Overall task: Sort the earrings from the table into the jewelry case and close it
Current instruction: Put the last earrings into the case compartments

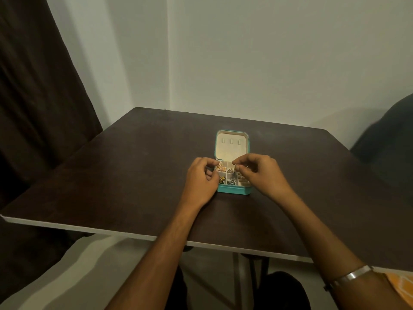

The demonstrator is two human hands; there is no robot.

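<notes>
While the jewelry case (232, 191) lies open near the middle of the table (134, 175), its teal shell shows a cream lining, a lid laid flat on the far side, and small divided compartments holding earrings (220, 168) (gold and silver tones). Left hand (201, 182) curls at the case's left edge; whether it grips anything cannot be told. Right hand (259, 173) pinches a small item above the compartments. Bare tabletop surrounds the case on all sides.
</notes>
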